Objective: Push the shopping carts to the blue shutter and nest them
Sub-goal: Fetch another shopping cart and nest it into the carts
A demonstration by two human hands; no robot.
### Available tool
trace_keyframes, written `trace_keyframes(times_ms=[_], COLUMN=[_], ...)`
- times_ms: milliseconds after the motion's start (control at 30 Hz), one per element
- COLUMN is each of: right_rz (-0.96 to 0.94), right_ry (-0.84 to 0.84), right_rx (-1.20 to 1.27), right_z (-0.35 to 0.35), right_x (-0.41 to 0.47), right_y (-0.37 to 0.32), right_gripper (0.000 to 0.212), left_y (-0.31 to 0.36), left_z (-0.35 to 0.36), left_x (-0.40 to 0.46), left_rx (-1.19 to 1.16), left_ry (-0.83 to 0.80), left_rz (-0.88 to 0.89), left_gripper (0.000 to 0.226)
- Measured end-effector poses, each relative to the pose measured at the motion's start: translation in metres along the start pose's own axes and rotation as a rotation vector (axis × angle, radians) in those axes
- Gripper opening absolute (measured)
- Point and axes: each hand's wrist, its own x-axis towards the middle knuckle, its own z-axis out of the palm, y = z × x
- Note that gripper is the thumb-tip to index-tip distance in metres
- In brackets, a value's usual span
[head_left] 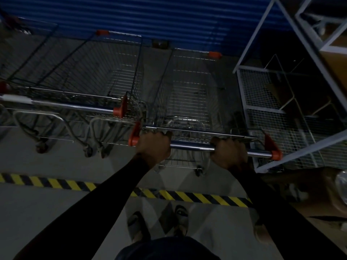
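Nearest are the person's two feet [157, 225] in sandals on the pale floor [47, 212], just short of a strip of yellow-and-black tape [56, 182] that runs across it. Black sleeves reach forward over the tape to a cart [189, 91] straight ahead. The left hand [154, 147] is wrapped round the left end of its handle [193, 147], beside the orange end cap; the right hand [228, 152] is wrapped round the same bar further right — both fists closed tight on the metal, knuckles up. The cart's wire basket stretches away from the hands, its far rim close to the blue shutter [150, 15], though whether it touches I cannot tell in this gloom. Just beside it on the left stands a second cart [90, 72], its handle sitting a little further from the person, with another wire frame alongside at the left edge — how those two sit together is too dark to make out. To the right of the held cart, close by, stands a grey mesh rack [262, 87].
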Motion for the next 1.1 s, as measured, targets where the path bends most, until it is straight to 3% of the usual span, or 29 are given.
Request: trace_keyframes(times_ms=[667, 1100], right_rz=[-0.025, 0.002], right_ry=[0.056, 0.034], right_rx=[-0.010, -0.001], right_z=[0.002, 0.004], right_x=[-0.018, -0.017], right_y=[0.007, 0.004], right_gripper=[0.031, 0.032], left_y=[0.015, 0.010], left_z=[0.007, 0.003], left_x=[-0.015, -0.015], left_rx=[-0.009, 0.006], left_ry=[0.080, 0.017], left_rz=[-0.085, -0.071], left_gripper=[0.025, 0.029])
